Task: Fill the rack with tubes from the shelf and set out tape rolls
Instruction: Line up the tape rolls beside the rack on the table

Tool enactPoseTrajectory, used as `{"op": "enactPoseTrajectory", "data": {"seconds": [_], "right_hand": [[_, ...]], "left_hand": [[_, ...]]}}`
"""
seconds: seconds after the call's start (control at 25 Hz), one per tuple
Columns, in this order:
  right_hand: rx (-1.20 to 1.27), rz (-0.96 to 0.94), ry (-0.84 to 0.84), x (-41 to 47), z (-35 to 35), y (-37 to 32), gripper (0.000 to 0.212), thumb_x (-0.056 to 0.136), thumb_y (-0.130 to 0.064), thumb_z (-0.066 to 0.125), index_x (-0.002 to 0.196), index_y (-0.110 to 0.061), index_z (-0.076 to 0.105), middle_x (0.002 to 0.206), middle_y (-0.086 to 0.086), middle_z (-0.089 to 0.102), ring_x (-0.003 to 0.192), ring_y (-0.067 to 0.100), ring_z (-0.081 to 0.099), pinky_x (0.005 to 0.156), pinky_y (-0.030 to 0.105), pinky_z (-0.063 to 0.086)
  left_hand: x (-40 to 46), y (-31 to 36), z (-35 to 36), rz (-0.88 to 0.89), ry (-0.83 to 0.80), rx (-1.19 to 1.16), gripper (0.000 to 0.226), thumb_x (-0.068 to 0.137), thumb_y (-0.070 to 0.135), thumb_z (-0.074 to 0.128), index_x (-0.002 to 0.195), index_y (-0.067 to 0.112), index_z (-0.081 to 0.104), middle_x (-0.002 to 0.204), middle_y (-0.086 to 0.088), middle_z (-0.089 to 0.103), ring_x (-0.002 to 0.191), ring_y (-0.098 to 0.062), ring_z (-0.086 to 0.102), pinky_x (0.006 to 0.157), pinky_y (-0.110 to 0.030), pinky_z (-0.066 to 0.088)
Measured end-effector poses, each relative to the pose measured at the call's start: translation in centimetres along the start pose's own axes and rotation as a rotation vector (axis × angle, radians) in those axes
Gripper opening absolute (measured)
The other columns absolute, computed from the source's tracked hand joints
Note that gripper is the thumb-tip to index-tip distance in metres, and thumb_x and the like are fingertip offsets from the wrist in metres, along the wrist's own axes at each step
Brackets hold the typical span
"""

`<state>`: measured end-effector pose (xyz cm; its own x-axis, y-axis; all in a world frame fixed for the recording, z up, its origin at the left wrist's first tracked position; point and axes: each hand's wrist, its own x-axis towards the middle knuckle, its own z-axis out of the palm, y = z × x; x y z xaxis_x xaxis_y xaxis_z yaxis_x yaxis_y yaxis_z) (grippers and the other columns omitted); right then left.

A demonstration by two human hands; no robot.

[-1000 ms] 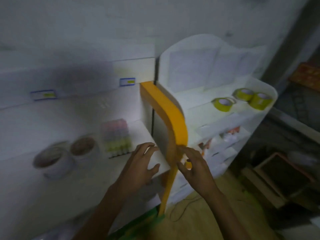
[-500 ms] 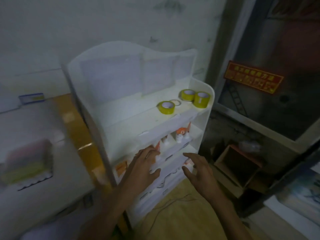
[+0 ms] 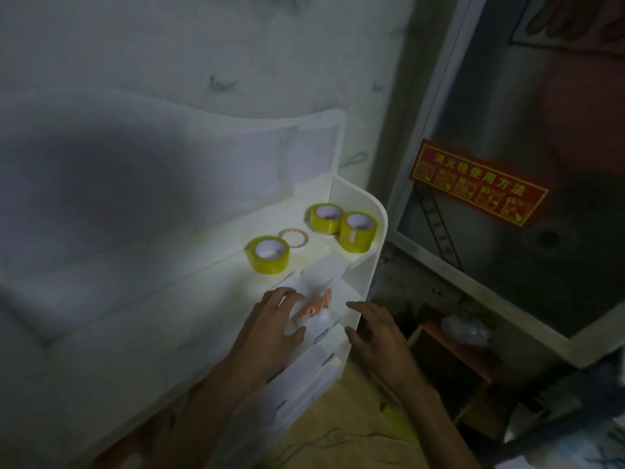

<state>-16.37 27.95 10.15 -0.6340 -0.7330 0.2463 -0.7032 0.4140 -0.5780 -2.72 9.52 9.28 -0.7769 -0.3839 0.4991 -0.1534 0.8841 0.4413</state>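
Three yellow tape rolls (image 3: 269, 254) sit on the top tier of a white shelf (image 3: 367, 279), above and beyond both hands. The left hand (image 3: 274, 328) hovers, fingers relaxed and holding nothing, over orange-capped tubes (image 3: 316, 304) one tier down. The right hand (image 3: 378, 333), loosely spread and holding nothing, is just beside the shelf's right edge.

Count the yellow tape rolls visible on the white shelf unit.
3, all on the top shelf: one roll at the front left, one at the back, one beside it by the right wall. None seems hidden.

three yellow tape rolls (image 3: 269, 254) (image 3: 326, 218) (image 3: 358, 231) lie flat on the white shelf (image 3: 209, 252); orange-capped tubes (image 3: 313, 308) stand on the tier below.
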Motion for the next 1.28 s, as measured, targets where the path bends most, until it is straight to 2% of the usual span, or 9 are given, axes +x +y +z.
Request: {"op": "enactPoseTrajectory", "data": {"seconds": [0.16,0.28,0.4,0.48,0.6,0.68,0.84,1.08,1.28], "right_hand": [[0.017,0.001,-0.052,6.5,0.2,2.9,0.039,0.094,-0.035,0.057,0.133,-0.031,0.050,0.138,-0.012,0.048,0.123,0.001,0.039,0.096,0.004,0.020],[0.053,-0.017,-0.075,11.1,0.5,5.2,0.038,0.094,-0.035,0.057,0.132,-0.031,0.050,0.138,-0.013,0.048,0.125,0.004,0.042,0.100,0.012,0.030],[0.099,-0.083,-0.100,15.6,0.7,8.2,0.037,0.093,-0.030,0.061,0.127,-0.034,0.049,0.131,-0.017,0.047,0.120,-0.001,0.040,0.100,0.012,0.030],[0.087,-0.145,-0.096,18.9,1.0,10.9,0.040,0.092,-0.026,0.063,0.128,-0.032,0.048,0.131,-0.013,0.048,0.122,0.003,0.041,0.103,0.018,0.030],[0.021,-0.184,-0.099,24.3,1.6,14.9,0.044,0.092,-0.025,0.062,0.133,-0.014,0.052,0.137,0.007,0.052,0.127,0.024,0.046,0.108,0.036,0.035],[-0.002,-0.184,-0.126,27.4,1.5,16.0,0.046,0.091,-0.025,0.060,0.134,-0.011,0.053,0.136,0.011,0.053,0.127,0.028,0.047,0.106,0.043,0.039],[-0.022,-0.399,-0.131,31.3,2.9,18.5,0.048,0.087,-0.037,0.050,0.120,-0.006,0.064,0.118,0.013,0.064,0.113,0.026,0.053,0.095,0.042,0.048],[0.080,-0.466,-0.146,33.3,3.4,20.1,0.045,0.084,-0.038,0.056,0.119,-0.010,0.062,0.114,0.007,0.065,0.109,0.017,0.049,0.095,0.024,0.035],[0.110,-0.507,-0.128,34.0,3.9,20.7,0.041,0.082,-0.032,0.066,0.118,-0.011,0.062,0.111,0.008,0.066,0.107,0.016,0.051,0.094,0.025,0.038]], "left_hand": [[6.0,-3.1,3.1,-0.023,-0.048,0.063,0.043,0.081,0.046,0.049,0.115,0.021,0.056,0.111,0.001,0.055,0.100,-0.017,0.049,0.085,-0.030,0.047],[9.0,-4.5,4.7,-0.044,-0.018,0.044,0.044,0.076,0.041,0.054,0.115,0.019,0.054,0.110,-0.001,0.056,0.102,-0.017,0.049,0.082,-0.029,0.043],[11.8,-5.2,6.4,-0.075,0.019,0.064,0.048,0.072,0.037,0.057,0.116,0.018,0.054,0.110,-0.003,0.059,0.103,-0.019,0.051,0.083,-0.032,0.043],[13.5,-6.1,8.0,-0.107,0.025,0.094,0.049,0.072,0.039,0.057,0.117,0.017,0.054,0.112,-0.005,0.059,0.104,-0.020,0.050,0.084,-0.034,0.045],[16.0,-6.6,10.6,-0.209,0.038,0.124,0.052,0.073,0.042,0.057,0.120,0.018,0.053,0.117,-0.003,0.057,0.108,-0.020,0.050,0.084,-0.033,0.049],[17.5,-6.2,12.0,-0.222,0.051,0.147,0.053,0.074,0.042,0.057,0.121,0.017,0.053,0.118,-0.002,0.056,0.109,-0.021,0.052,0.086,-0.032,0.047],[21.2,-6.2,14.5,-0.298,0.071,0.215,0.051,0.075,0.043,0.056,0.120,0.021,0.048,0.117,-0.004,0.056,0.106,-0.026,0.055,0.083,-0.037,0.050],[26.0,-8.3,18.9,-0.377,-0.001,0.210,0.060,0.078,0.046,0.059,0.129,0.016,0.050,0.129,-0.011,0.052,0.116,-0.031,0.051,0.086,-0.044,0.052],[27.6,-10.0,20.7,-0.414,0.003,0.119,0.052,0.084,0.053,0.053,0.124,0.020,0.059,0.134,-0.013,0.049,0.119,-0.036,0.049,0.088,-0.045,0.049]]}}
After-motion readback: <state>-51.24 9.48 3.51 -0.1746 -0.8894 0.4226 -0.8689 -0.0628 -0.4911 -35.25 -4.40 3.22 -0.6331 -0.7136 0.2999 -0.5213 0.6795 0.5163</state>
